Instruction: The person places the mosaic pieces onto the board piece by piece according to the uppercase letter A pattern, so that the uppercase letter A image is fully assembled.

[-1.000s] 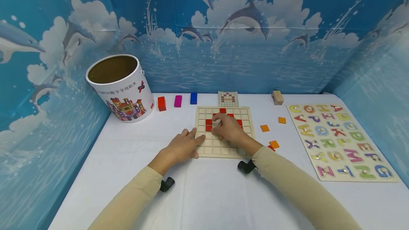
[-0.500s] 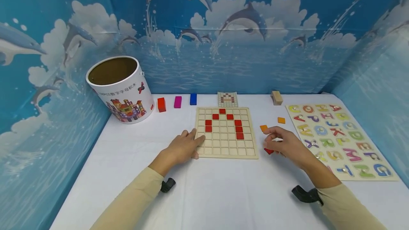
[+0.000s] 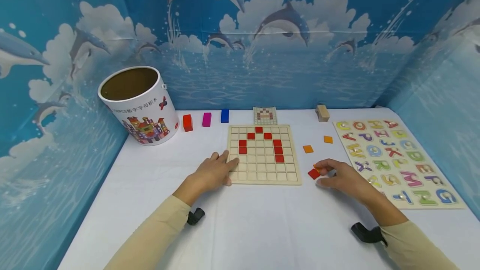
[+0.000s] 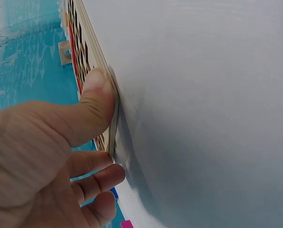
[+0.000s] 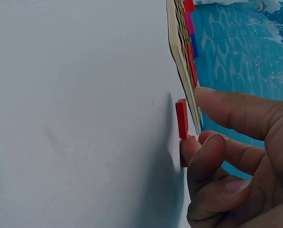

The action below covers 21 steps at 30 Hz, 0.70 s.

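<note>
Left hand (image 3: 213, 172): fingers relaxed, resting on the grid board (image 3: 258, 168) at its left edge
Right hand (image 3: 344, 180): thumb and fingers parted, at a partly hidden orange tile (image 3: 317, 170); contact unclear
Red tile (image 3: 313, 174): just left of the right fingertips
Grid board: between both hands
Farther orange pair (image 3: 308, 149): beyond the right hand
Letter board (image 3: 428, 184): right of it

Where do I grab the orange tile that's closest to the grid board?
Pinch two opposite edges of the orange square tile between thumb and finger, probably coming from above with the right hand, the nearer of the two hands. It lies flat and looks thin, so its edges seem best, and no other piece touches it.
</note>
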Tool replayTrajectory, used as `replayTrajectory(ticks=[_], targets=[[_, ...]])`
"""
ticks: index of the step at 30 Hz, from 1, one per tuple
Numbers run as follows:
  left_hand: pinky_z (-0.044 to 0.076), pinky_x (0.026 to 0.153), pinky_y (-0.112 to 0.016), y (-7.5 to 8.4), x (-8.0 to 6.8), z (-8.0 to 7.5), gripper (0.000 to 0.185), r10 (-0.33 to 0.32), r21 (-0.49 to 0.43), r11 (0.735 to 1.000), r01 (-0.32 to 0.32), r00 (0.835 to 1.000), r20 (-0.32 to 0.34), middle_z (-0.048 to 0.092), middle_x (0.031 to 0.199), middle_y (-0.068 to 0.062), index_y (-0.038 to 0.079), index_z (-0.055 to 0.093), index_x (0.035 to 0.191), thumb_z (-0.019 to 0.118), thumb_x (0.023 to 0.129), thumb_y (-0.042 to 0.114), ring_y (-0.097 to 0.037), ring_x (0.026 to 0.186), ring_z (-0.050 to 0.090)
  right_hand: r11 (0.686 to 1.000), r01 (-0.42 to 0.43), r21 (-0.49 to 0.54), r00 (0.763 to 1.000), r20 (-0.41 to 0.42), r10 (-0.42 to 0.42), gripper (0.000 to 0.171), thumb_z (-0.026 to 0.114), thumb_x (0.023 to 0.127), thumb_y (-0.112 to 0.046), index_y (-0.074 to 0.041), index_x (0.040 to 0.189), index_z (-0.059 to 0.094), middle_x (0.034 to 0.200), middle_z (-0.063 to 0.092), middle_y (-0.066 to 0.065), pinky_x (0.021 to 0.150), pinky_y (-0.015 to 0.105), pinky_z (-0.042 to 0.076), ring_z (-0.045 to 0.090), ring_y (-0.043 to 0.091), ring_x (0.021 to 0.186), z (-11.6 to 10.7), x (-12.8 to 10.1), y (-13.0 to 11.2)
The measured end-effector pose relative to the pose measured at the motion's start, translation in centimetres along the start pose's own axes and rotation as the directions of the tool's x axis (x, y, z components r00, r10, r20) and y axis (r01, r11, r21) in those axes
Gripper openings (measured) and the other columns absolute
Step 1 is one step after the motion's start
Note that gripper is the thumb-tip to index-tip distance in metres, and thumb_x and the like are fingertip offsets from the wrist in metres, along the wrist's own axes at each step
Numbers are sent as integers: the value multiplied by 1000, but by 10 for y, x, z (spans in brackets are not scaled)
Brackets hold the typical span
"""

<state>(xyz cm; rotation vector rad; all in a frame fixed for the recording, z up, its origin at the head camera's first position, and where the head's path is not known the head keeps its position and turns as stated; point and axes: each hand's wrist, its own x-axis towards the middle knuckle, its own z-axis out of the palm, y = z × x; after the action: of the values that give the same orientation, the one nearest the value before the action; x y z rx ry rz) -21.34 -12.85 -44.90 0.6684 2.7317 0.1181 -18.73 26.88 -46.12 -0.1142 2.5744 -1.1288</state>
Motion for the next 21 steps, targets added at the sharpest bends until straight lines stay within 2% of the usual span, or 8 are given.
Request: replayTrajectory(ticks=[6,14,21], targets=[[43,106,-45,0,-1,-1,74,7,10,1000,-7,1000,-1,31,165,-16,26,40,159,74,94,31,-33,136,38,996,36,-83,999,-24,-38,48,76,90,-22,-8,133,63,109,59,7,75,34,45,51,25,101,7,4,-3],[43,106,-46,0,0,-1,74,3,12,1000,-3,1000,-3,31,165,-16,26,40,158,74,93,30,-34,137,38,973,59,-223,991,-106,-85,42,80,87,-20,-5,125,68,94,59,4,72,34,43,53,23,92,18,6,-7],[43,107,-47,1,-1,-1,74,2,13,1000,-2,1000,-4,31,165,-16,26,40,158,74,93,30,-35,139,37,966,40,-256,990,-121,-73,37,80,87,-17,-5,120,68,93,59,4,72,34,44,54,23,90,24,7,-11]])
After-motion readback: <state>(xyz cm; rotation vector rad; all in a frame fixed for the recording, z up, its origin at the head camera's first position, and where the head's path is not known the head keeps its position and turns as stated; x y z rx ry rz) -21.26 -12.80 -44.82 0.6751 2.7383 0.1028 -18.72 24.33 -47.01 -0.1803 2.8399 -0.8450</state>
